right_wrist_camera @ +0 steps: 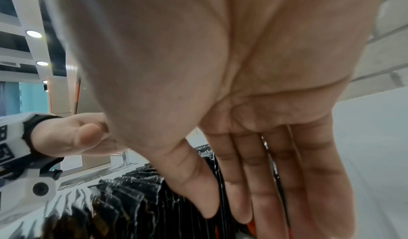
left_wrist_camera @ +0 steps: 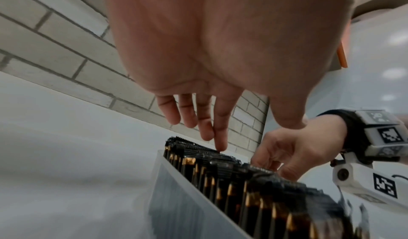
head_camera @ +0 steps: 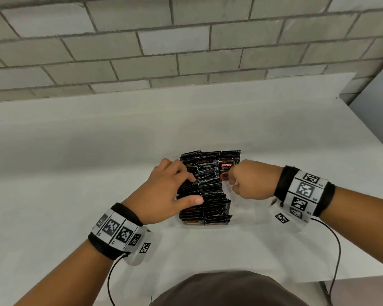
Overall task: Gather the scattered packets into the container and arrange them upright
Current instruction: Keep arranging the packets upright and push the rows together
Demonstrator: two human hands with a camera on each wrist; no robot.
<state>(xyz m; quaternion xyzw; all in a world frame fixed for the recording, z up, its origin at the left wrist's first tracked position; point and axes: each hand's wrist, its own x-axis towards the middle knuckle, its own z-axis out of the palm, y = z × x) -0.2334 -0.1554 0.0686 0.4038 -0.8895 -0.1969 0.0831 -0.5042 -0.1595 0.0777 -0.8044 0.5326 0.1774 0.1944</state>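
One packet face (head_camera: 227, 171) is turned up enough to read: "KOPIKO" on a red band, and below it part of a word, "UPREM", the rest hidden behind the right hand (head_camera: 251, 181). That is the only writing legible here; the wristbands (head_camera: 303, 191) carry only black-and-white square marker patterns.

The packets (head_camera: 208, 188) are glossy black sachets with gold-brown patches and serrated, crimped top edges. They stand upright, on edge, packed tight in rows inside the clear plastic container (left_wrist_camera: 176, 199), whose frosted wall shows plainly in the left wrist view. The container sits on the white table (head_camera: 75, 151), out in front of the person, with a grey block wall (head_camera: 186, 40) behind.

Left hand (head_camera: 166, 191) is spread over the left rows, fingers (left_wrist_camera: 217, 126) straight, one fingertip pressing down on the packet tops, thumb lying across the nearer ones. It grips nothing. The right hand is at the right-hand side, beside the Kopiko face, its fingers (right_wrist_camera: 253, 173) straight and pointing down against the sachets there; I see no packet held in it.
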